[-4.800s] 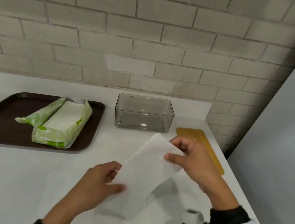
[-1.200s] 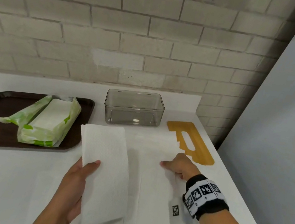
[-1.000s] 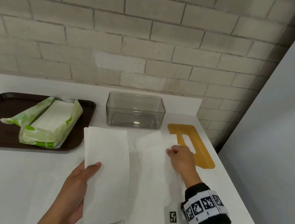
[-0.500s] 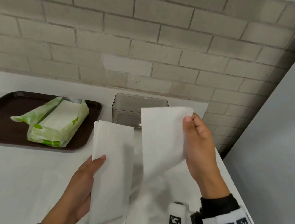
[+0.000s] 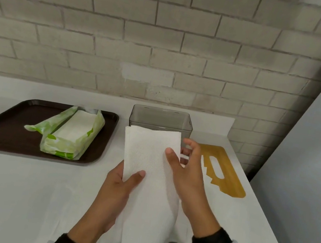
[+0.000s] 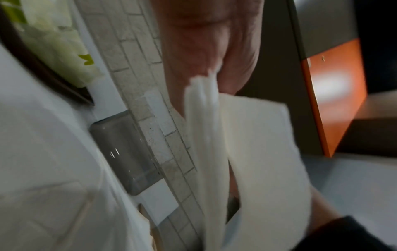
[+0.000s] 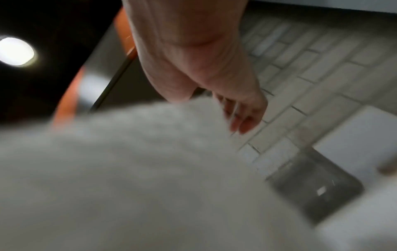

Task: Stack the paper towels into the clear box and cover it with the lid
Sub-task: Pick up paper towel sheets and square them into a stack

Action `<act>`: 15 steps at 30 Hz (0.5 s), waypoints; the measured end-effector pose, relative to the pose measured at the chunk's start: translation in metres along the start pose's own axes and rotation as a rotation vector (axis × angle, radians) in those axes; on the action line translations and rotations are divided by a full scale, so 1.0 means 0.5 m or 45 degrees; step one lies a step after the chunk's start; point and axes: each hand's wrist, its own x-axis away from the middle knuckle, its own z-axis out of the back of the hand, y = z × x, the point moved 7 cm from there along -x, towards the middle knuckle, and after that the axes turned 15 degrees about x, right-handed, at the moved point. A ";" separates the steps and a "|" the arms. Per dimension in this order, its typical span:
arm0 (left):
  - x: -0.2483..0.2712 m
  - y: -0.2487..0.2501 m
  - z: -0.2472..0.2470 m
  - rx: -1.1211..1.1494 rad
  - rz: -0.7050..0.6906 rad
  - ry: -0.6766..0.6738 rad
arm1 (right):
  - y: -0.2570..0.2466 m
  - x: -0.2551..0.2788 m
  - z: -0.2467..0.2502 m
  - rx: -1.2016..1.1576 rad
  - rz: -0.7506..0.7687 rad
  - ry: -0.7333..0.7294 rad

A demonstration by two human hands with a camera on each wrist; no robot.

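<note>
left hand (image 5: 119, 189) pinches the limp paper towels (image 5: 149, 175), right hand (image 5: 185, 175) steadying their edge, fingers loose; floppy, best supported underneath.

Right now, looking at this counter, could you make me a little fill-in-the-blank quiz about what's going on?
1. The left hand grips a stack of white ____.
2. The green-and-white package lies on the dark ____.
3. The clear box stands against the wall with nothing ____ it.
4. The yellow lid lies flat on the counter, to the ____ of the clear box.

Missing words: paper towels; tray; inside; right
</note>
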 end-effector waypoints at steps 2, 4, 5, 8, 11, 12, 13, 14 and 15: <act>-0.005 0.010 -0.006 -0.066 -0.130 0.005 | 0.019 0.013 -0.017 -0.359 -0.149 -0.270; -0.010 0.019 -0.014 -0.110 -0.232 0.028 | 0.014 0.017 -0.009 -0.360 -0.092 -0.256; -0.012 0.023 -0.020 -0.109 -0.273 0.033 | 0.009 0.015 0.001 -0.319 -0.043 -0.175; -0.020 0.030 -0.040 -0.101 -0.350 0.019 | -0.005 0.009 0.024 -0.313 0.105 -0.006; -0.031 0.009 -0.042 -0.118 -0.338 0.049 | 0.013 0.005 0.021 -0.372 0.120 0.015; -0.033 -0.004 -0.038 -0.135 -0.317 0.076 | 0.026 0.005 0.013 -0.350 0.101 -0.013; -0.035 -0.018 -0.034 -0.150 -0.291 0.104 | 0.040 0.005 0.004 -0.311 0.078 -0.049; -0.037 -0.030 -0.031 -0.164 -0.264 0.130 | 0.054 0.005 -0.004 -0.265 0.051 -0.080; -0.039 -0.039 -0.028 -0.172 -0.240 0.152 | 0.066 0.004 -0.009 -0.228 0.025 -0.097</act>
